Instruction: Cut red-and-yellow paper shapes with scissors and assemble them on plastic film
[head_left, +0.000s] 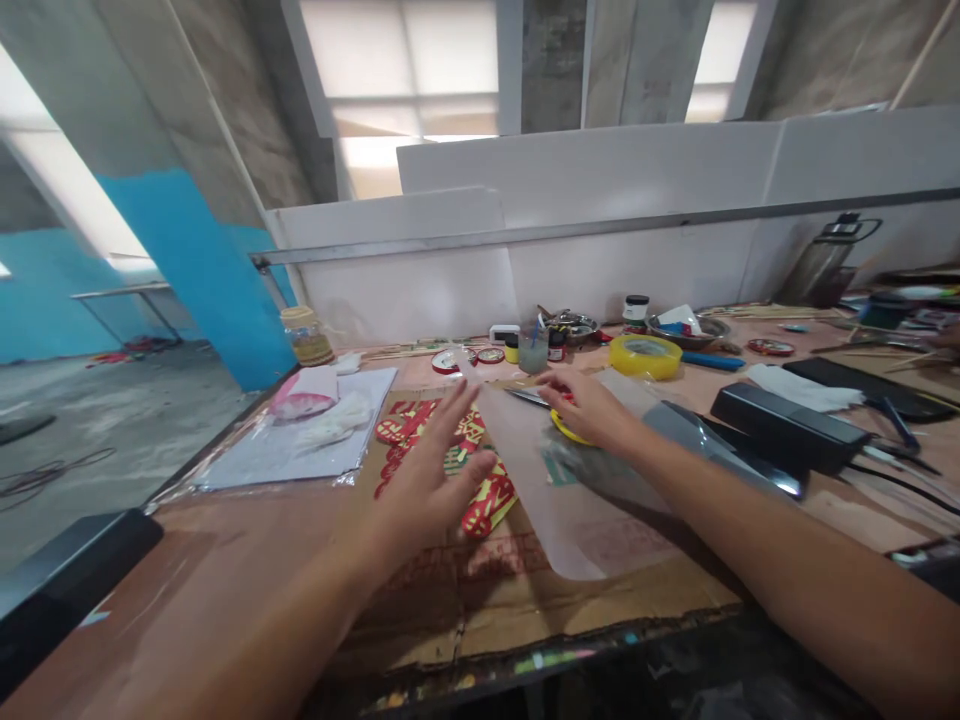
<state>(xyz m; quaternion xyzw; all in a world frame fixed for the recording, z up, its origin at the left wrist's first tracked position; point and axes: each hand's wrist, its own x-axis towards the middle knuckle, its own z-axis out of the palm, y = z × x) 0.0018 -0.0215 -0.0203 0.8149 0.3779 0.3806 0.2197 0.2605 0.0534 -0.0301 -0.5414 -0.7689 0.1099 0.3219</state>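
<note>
My right hand (585, 405) is closed round the yellow handle of a pair of scissors (570, 428), whose blades point to the left over a translucent sheet (600, 545). The sheet lies on flattened cardboard (517, 615). To the left, my left hand (439, 470) has its fingers apart and holds nothing that I can make out. It hovers over red and yellow patterned pieces (491, 500), partly hiding them. A green patch shows under the sheet near my right hand.
Behind the sheet are a yellow tape roll (645, 356), a glass jar (533, 352) and a metal bowl (688, 328). At right lie a black box (787, 425) and a bottle (825, 260). White papers (300, 455) lie at left. Part of another person's hand shows at the far right.
</note>
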